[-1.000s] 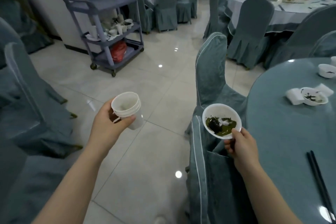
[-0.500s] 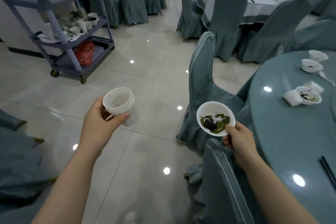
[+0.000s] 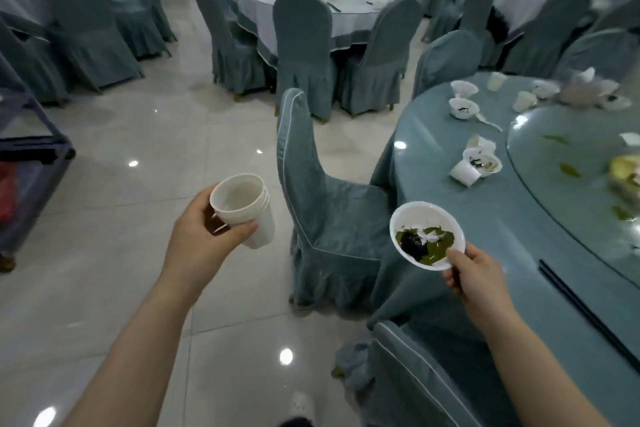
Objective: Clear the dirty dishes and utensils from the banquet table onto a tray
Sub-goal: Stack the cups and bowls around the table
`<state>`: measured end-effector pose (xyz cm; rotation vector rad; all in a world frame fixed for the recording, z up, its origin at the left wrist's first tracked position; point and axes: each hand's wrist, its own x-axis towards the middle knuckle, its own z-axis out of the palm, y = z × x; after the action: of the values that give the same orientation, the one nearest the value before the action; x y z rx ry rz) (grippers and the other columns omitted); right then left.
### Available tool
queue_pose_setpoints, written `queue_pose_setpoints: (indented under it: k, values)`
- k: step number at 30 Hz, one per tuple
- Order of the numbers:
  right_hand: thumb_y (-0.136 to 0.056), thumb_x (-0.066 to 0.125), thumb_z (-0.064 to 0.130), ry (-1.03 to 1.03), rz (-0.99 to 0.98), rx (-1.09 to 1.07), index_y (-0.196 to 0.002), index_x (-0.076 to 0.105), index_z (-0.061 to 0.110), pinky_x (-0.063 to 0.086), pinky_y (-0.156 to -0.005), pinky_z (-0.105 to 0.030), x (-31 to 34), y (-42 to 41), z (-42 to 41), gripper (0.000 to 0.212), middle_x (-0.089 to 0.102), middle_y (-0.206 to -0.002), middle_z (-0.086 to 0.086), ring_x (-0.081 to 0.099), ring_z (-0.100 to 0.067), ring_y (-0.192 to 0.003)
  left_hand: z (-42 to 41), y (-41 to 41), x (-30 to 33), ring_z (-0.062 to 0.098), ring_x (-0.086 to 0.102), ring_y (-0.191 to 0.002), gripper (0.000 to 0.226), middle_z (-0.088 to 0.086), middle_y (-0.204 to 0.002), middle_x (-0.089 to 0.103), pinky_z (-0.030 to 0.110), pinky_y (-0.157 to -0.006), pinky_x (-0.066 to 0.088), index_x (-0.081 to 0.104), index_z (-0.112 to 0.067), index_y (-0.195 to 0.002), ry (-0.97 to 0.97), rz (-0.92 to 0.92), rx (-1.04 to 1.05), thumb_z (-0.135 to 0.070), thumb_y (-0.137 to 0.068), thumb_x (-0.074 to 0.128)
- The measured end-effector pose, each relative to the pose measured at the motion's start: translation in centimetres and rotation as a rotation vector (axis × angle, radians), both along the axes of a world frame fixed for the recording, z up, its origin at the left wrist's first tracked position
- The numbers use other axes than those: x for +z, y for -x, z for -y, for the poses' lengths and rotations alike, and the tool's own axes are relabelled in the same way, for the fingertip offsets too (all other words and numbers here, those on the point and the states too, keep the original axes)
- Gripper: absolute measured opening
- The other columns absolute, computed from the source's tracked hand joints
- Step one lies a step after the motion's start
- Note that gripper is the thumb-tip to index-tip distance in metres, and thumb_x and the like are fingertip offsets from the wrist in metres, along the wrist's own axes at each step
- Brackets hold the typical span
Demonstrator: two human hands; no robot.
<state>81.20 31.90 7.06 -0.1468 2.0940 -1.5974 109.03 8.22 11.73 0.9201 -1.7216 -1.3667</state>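
Note:
My left hand [image 3: 202, 246] grips a stack of white plastic cups [image 3: 247, 210] over the tiled floor. My right hand [image 3: 476, 279] pinches the rim of a white bowl [image 3: 426, 234] holding dark green leftovers, just off the edge of the round banquet table [image 3: 512, 225]. Farther along that table lie more dirty white bowls [image 3: 481, 161], a tipped cup [image 3: 465, 173], another bowl [image 3: 463, 107] with a white spoon [image 3: 488, 120], small cups [image 3: 524, 100] and black chopsticks [image 3: 588, 314]. A glass turntable [image 3: 568, 191] carries food scraps.
A covered chair [image 3: 325, 204] stands between my hands, another chair back [image 3: 426, 378] sits below my right arm. The service cart's edge [image 3: 31, 163] shows at far left. Beyond are more covered chairs and a second set table [image 3: 311, 7].
The view has swung right: the service cart slid almost out of frame at left and more of the banquet table came into sight. Both hands still hold the cups and the bowl.

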Motion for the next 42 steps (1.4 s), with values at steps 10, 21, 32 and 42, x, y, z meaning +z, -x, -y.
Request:
queue_pose_setpoints:
  k: [10,21,32,42]
  values:
    - [-0.094,0.051,0.017,0.106,0.024,-0.237,-0.098,0.066,0.020,0.040,-0.047,-0.023,0.1,10.8,2.6,0.016,0.055,-0.056,-0.001,0.045,-0.008,-0.049,7.3,17.0,2.1,-0.001,0.064,-0.093,0.052,-0.016,-0.102,0.069,0.016,-0.070,0.051,0.060,-0.040,-0.107,0.053,-0.015,-0.219,-0.010,-0.069,0.081]
    - [-0.095,0.050,0.016,0.039,0.015,-0.542,-0.110,0.062,0.022,0.039,-0.048,-0.025,-1.5,17.1,4.3,0.021,0.055,-0.057,-0.004,0.045,-0.012,-0.051,13.6,32.6,0.3,-0.008,0.062,-0.091,0.052,-0.017,-0.101,0.068,0.004,-0.067,0.047,0.058,-0.035,-0.111,0.026,0.043,-0.506,-0.010,-0.071,0.080]
    - [-0.092,0.053,0.015,-0.012,0.053,-0.771,-0.111,0.060,0.021,0.039,-0.048,-0.026,-4.7,20.0,8.3,0.020,0.059,-0.060,-0.005,0.046,-0.012,-0.051,19.8,43.3,-2.8,-0.004,0.065,-0.089,0.049,-0.010,-0.104,0.069,0.007,-0.066,0.048,0.060,-0.024,-0.112,-0.056,0.107,-0.725,-0.002,-0.072,0.078]
    - [-0.092,0.056,0.016,0.004,0.068,-0.846,-0.124,0.043,0.017,0.040,-0.050,-0.026,-7.1,34.1,11.9,0.035,0.059,-0.063,-0.008,0.048,-0.014,-0.051,22.1,54.0,-3.3,-0.004,0.064,-0.091,0.055,-0.010,-0.108,0.067,0.006,-0.066,0.047,0.057,-0.022,-0.122,-0.062,0.201,-0.691,-0.005,-0.074,0.077]
